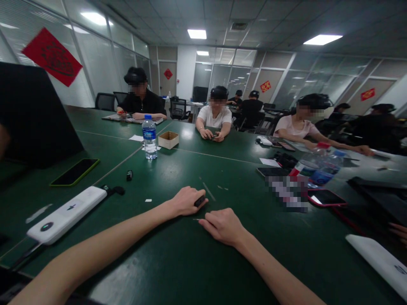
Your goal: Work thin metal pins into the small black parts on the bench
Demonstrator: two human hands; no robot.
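Over the green table (178, 254), my left hand (184, 201) is closed around a small black block-like object (200, 201), whose exact kind I cannot make out. Just nearer and to the right, my right hand (225, 226) pinches a thin slender piece (195, 219), its pale tip sticking out to the left past the fingertips. The rest of that piece is hidden in the fingers. Tip and black object are close but appear apart. Left of my hands lie another small black object (129, 175) and a white scrap (148, 200).
A water bottle (149, 137) and an open box (168, 140) stand ahead. On the left are a green-edged phone (75, 172) and a white power bank (68, 215). Bottles (327, 169), a red-edged phone (327, 198) and a white device (378, 264) lie right. Several people sit around.
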